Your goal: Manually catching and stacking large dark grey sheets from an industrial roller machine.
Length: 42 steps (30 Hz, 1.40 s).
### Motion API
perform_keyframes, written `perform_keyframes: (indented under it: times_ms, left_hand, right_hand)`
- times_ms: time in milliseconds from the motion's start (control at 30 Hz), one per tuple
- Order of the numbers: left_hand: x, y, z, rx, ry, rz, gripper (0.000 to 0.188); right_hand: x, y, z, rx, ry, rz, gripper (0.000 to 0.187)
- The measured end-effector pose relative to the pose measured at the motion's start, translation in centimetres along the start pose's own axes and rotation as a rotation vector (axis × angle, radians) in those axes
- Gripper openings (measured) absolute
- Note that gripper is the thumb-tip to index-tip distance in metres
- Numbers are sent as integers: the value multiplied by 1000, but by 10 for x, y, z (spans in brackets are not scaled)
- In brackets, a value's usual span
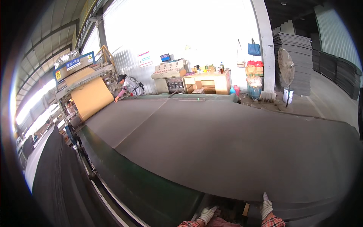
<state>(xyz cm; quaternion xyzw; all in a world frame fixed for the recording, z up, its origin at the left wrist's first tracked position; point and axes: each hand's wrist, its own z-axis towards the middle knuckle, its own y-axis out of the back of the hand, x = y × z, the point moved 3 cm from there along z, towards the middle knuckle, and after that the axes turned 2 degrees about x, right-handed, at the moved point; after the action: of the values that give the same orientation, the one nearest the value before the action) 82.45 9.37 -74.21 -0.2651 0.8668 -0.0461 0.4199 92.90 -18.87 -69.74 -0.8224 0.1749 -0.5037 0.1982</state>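
Observation:
A broad dark grey sheet (234, 151) lies flat across a green conveyor belt (151, 189). A second grey sheet (124, 117) lies beyond it, with a straight seam between the two. My right hand (267, 207), in a striped work glove, grips the near edge of the closer sheet; one digit lies on top, and the others are hidden. Low in front of me is my left hand (207, 214), gloved too, near the belt's end and apart from the sheet. Its fingers stretch to the right, and nothing shows in them.
At the far left a person (132, 86) leans over the belt beside a machine with a yellow-brown roll sheet (92, 97). Dark sheets (53, 181) are stacked at left. A control console (170, 75), wooden desk (208, 81) and fan (286, 67) stand behind the belt.

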Motion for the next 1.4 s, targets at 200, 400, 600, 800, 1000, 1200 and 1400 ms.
perform_keyframes:
  times_ms: [200, 400, 600, 800, 1000, 1200, 1400]
  left_hand:
    - [7, 2, 9, 13, -22, -10, 25]
    - [-3, -7, -1, 11, -16, -11, 25]
    - [-15, -15, -18, 64, -49, 5, 32]
    - [-50, -63, -42, 181, -69, -77, 52]
    - [-72, -73, -29, 147, -88, -304, 43]
    - [-73, -61, -13, 105, -72, -489, 25]
    - [-81, -43, -13, 66, -85, -614, 21]
  right_hand:
    - [5, -12, -5, 9, 65, -219, 63]
    - [4, -39, -11, 147, 67, -351, 63]
    - [-25, -44, 7, 145, -154, -103, 61]
    - [-11, -93, -25, 159, -79, -65, 57]
    - [-35, -67, 2, 318, -163, -272, 56]
    - [6, -73, -47, 264, -82, 294, 59]
    - [20, 120, 9, -81, 245, 537, 55]
